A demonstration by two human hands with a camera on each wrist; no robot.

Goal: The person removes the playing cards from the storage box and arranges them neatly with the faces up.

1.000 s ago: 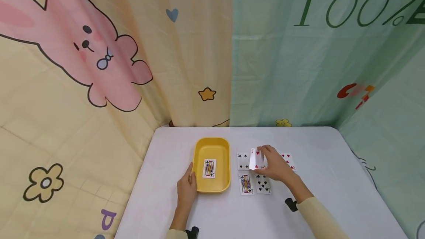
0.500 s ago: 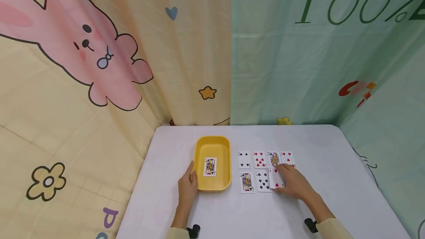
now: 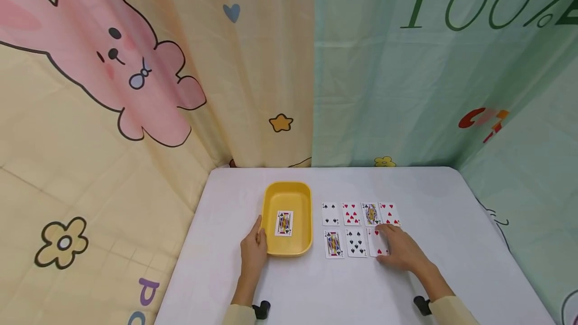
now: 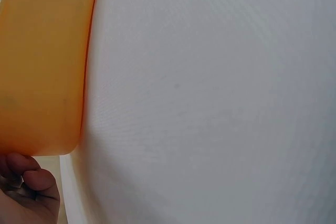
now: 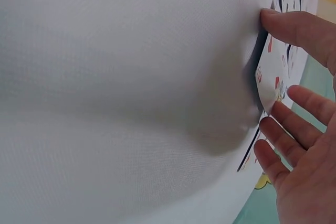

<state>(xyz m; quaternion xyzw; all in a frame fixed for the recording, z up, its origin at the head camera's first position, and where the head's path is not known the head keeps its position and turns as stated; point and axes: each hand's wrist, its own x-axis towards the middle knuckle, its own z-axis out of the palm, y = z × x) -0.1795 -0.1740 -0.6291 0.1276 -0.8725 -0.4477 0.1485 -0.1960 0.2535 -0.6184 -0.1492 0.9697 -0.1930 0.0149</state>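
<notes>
At the left rim of a yellow tray (image 3: pixel 289 193) is my left hand (image 3: pixel 254 252), gripping its side. In the left wrist view, curled fingers (image 4: pixel 39 179) meet the wall of the tray (image 4: pixel 42 66). A face card (image 3: pixel 284 223) lies in the tray. My right hand (image 3: pixel 404 250) holds a heart playing card (image 3: pixel 376 245) by its near and far edges, at the right end of the lower card row. The right wrist view shows thumb and fingers spread around this card (image 5: pixel 270 77), low over the table.
Behind lies a row with a spade card (image 3: pixel 330 214), a heart card (image 3: pixel 351 214), a queen (image 3: pixel 370 212) and another heart card (image 3: pixel 388 210). A face card (image 3: pixel 333 245) and a spade card (image 3: pixel 356 243) begin the nearer row. Curtains hang beyond the white table (image 3: pixel 316 295).
My right hand has carried the heart card from over the back row to the nearer row, then slightly right, off the queen and spade card. The left hand stays at the tray.
</notes>
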